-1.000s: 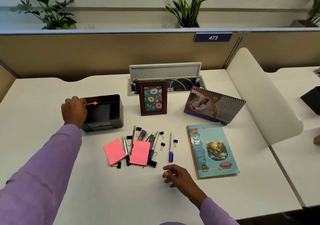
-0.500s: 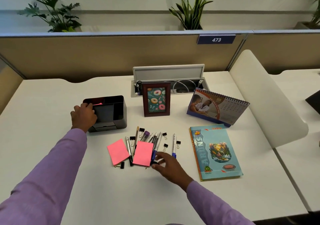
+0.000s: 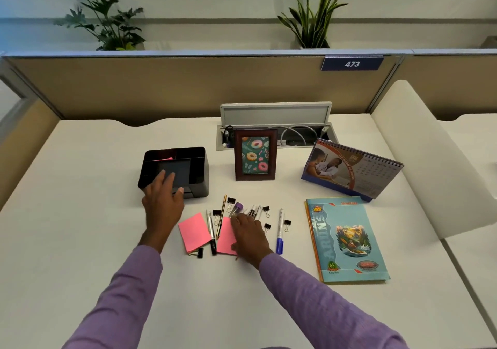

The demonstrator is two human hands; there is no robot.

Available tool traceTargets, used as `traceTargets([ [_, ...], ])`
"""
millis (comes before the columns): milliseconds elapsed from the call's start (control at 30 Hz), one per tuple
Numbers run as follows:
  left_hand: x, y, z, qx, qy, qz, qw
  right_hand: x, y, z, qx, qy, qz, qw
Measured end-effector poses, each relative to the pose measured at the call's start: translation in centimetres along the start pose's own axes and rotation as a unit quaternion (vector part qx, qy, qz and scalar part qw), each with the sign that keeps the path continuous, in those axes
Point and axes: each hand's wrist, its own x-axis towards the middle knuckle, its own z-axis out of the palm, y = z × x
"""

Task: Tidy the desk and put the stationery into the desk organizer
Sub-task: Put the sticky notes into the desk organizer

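The black desk organizer [image 3: 199, 170] stands at the left middle of the desk, with a pink note [image 3: 164, 158] in its back compartment. My left hand [image 3: 164, 199] hovers over its front edge, fingers apart and holding nothing. My right hand [image 3: 248, 234] lies on the right pink sticky pad [image 3: 224, 238] with its fingertips on the bunch of pens [image 3: 252, 210]; whether it grips them is hidden. Beside it lie a second pink pad [image 3: 193, 231], a black-tipped pen [image 3: 211, 230], a gold pen [image 3: 222, 214], a blue-capped pen [image 3: 280, 230] and several black binder clips [image 3: 230, 203].
A light-blue book [image 3: 347, 238] lies flat to the right of the pens. Behind it stands a desk calendar [image 3: 349, 171], and a donut picture frame [image 3: 255, 155] stands in front of the open cable tray [image 3: 274, 114]. A white curved divider [image 3: 416, 160] bounds the right side.
My left hand let go of the pink note in the organizer and drew back over its front edge. My right hand moved forward from the desk's near side onto the sticky pad and pens.
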Motion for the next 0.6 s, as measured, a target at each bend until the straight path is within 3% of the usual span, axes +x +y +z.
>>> traceTargets([
  [200, -2.7, 0.3, 0.5, -0.016, -0.003, 0.004, 1.000, 0.0, -0.1, -1.1, 0.028, 0.038, 0.000, 0.999],
  [400, -4.6, 1.1, 1.4, -0.009, -0.027, 0.007, 1.000, -0.4, 0.1, -3.5, 0.155, 0.058, 0.047, 0.985],
  [600, -6.6, 2.2, 2.2, -0.031, -0.037, 0.016, 0.999, -1.5, 1.0, -5.5, 0.346, 0.096, 0.110, 0.927],
])
